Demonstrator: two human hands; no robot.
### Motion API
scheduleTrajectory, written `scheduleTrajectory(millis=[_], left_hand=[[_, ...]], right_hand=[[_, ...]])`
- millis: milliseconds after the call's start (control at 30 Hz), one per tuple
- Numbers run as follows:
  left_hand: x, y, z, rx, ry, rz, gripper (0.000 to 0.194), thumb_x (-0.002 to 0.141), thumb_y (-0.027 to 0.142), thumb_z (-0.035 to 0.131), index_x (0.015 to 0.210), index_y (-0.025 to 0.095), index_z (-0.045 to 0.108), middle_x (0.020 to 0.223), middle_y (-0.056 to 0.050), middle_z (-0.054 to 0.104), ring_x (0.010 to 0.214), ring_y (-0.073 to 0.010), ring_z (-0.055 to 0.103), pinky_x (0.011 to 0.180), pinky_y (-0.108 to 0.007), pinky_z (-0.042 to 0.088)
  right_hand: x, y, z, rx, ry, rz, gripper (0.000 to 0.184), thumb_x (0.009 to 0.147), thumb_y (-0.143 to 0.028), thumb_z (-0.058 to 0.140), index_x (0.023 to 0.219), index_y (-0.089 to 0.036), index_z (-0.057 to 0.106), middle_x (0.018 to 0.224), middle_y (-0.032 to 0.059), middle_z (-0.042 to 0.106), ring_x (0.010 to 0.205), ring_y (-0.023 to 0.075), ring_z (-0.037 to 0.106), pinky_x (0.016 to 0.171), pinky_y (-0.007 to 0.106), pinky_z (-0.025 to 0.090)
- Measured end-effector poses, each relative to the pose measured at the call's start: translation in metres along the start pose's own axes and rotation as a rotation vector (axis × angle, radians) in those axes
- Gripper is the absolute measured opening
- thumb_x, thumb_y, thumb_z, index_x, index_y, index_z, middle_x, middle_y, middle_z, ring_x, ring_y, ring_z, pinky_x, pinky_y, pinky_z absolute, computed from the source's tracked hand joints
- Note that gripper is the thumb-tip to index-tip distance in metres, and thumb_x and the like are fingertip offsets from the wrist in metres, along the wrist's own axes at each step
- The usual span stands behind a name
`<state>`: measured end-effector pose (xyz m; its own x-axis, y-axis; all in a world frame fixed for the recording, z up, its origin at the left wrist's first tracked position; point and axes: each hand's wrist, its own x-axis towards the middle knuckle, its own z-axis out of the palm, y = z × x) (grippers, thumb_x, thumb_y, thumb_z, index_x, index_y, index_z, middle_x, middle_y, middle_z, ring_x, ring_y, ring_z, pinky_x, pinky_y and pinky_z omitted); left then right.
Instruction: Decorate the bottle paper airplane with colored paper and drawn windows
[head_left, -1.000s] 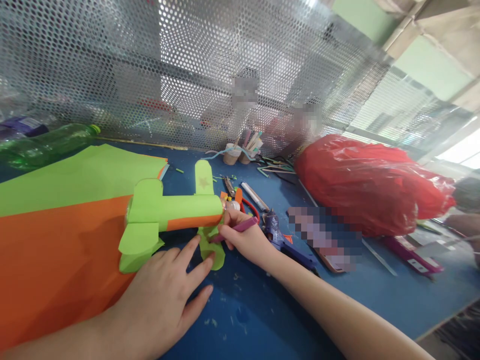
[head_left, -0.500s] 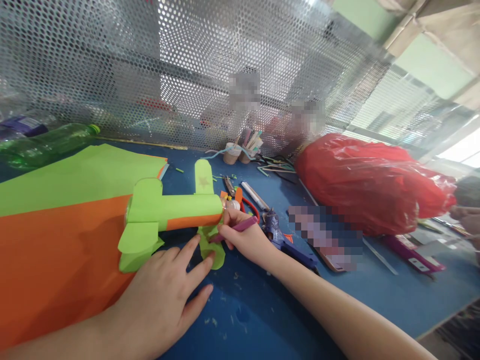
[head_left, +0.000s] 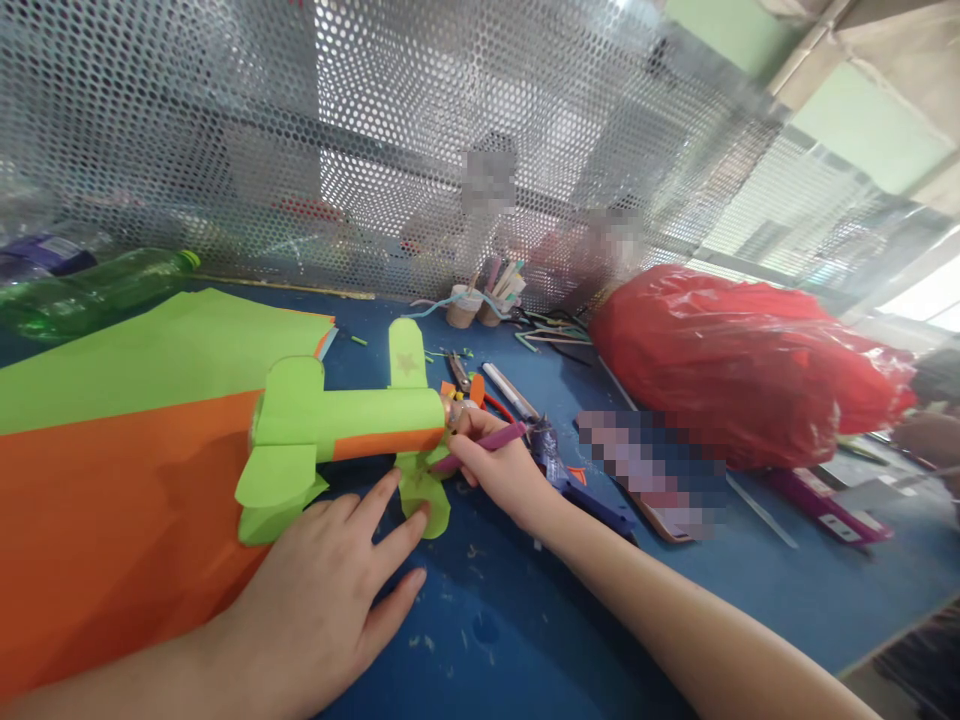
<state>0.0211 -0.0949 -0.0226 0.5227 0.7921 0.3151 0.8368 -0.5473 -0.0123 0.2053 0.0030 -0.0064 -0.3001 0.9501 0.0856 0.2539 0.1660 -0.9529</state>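
Note:
A model plane (head_left: 375, 412) covered in lime-green paper, with an orange strip along its side, lies on the blue table. Its far wing (head_left: 407, 355) carries a drawn star. My left hand (head_left: 322, 570) rests open with fingers spread, two fingertips on the near wing (head_left: 429, 515). In my right hand (head_left: 491, 465) a purple pen (head_left: 501, 437) is pinched, its tip over the near wing by the fuselage. The fingers partly hide the plane's nose. Faint marks show on the near wing; their shape is hard to make out.
Orange paper (head_left: 112, 520) and green paper (head_left: 172, 345) lie at left, a green bottle (head_left: 105, 290) behind. A blue glue gun (head_left: 577, 490), pliers (head_left: 459, 370) and a phone (head_left: 645, 480) lie right of the plane. A red plastic bag (head_left: 735, 370) stands farther right. Cups of sticks (head_left: 463, 308) stand behind.
My right hand and the pen have shifted slightly up and to the right over the near wing. My left hand and the plane stay in place.

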Motion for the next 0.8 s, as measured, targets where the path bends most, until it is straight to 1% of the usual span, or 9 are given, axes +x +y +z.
scheduleTrajectory(millis=[67, 200, 367, 533, 667, 800], left_hand=[[0.0002, 0.0000, -0.0004, 0.009, 0.000, -0.003, 0.037, 0.095, 0.034, 0.042, 0.121, 0.024, 0.068, 0.130, -0.020, 0.063, 0.089, -0.0316, 0.070, 0.069, -0.048, 0.059], [0.0000, -0.0005, -0.0013, 0.024, 0.009, 0.011, 0.038, 0.095, 0.034, 0.043, 0.121, 0.024, 0.068, 0.127, -0.020, 0.065, 0.085, -0.0306, 0.071, 0.067, -0.047, 0.060], [0.0006, 0.0001, -0.0023, 0.031, 0.003, 0.013, 0.038, 0.094, 0.034, 0.043, 0.120, 0.023, 0.068, 0.127, -0.021, 0.065, 0.086, -0.0308, 0.071, 0.067, -0.046, 0.060], [-0.0001, 0.0003, -0.0019, 0.013, 0.006, 0.007, 0.037, 0.094, 0.034, 0.044, 0.120, 0.024, 0.069, 0.128, -0.020, 0.065, 0.086, -0.0313, 0.071, 0.066, -0.047, 0.059], [0.0001, -0.0012, -0.0013, 0.004, 0.022, 0.014, 0.037, 0.093, 0.034, 0.045, 0.119, 0.024, 0.069, 0.127, -0.020, 0.065, 0.085, -0.0322, 0.071, 0.065, -0.047, 0.059], [0.0013, -0.0014, -0.0020, 0.010, 0.034, 0.028, 0.038, 0.094, 0.033, 0.043, 0.119, 0.022, 0.070, 0.125, -0.022, 0.066, 0.083, -0.0314, 0.072, 0.065, -0.047, 0.060]], right_hand=[[0.0008, -0.0012, -0.0010, -0.010, 0.011, -0.005, 0.020, 0.071, -0.014, 0.053, 0.059, -0.023, 0.039, 0.044, -0.0104, 0.042, 0.041, 0.0071, 0.039, 0.045, 0.020, 0.034], [0.0009, -0.0034, -0.0013, -0.003, -0.029, 0.035, 0.018, 0.070, -0.013, 0.052, 0.061, -0.022, 0.040, 0.044, -0.0110, 0.043, 0.039, 0.0067, 0.040, 0.046, 0.020, 0.036], [0.0012, -0.0014, -0.0019, 0.026, -0.073, 0.045, 0.018, 0.072, -0.010, 0.052, 0.063, -0.022, 0.042, 0.041, -0.0112, 0.045, 0.042, 0.0083, 0.049, 0.051, 0.021, 0.042], [0.0018, 0.0007, -0.0015, 0.021, -0.081, 0.032, 0.018, 0.072, -0.009, 0.053, 0.063, -0.021, 0.044, 0.041, -0.0122, 0.045, 0.039, 0.0065, 0.044, 0.054, 0.022, 0.045], [0.0015, 0.0007, -0.0009, 0.026, -0.073, 0.038, 0.020, 0.072, -0.008, 0.053, 0.063, -0.022, 0.042, 0.041, -0.0121, 0.045, 0.040, 0.0069, 0.047, 0.054, 0.022, 0.046], [0.0011, 0.0010, -0.0009, 0.034, -0.093, 0.031, 0.019, 0.072, -0.009, 0.054, 0.063, -0.022, 0.044, 0.040, -0.0122, 0.045, 0.039, 0.0065, 0.045, 0.056, 0.023, 0.048]])
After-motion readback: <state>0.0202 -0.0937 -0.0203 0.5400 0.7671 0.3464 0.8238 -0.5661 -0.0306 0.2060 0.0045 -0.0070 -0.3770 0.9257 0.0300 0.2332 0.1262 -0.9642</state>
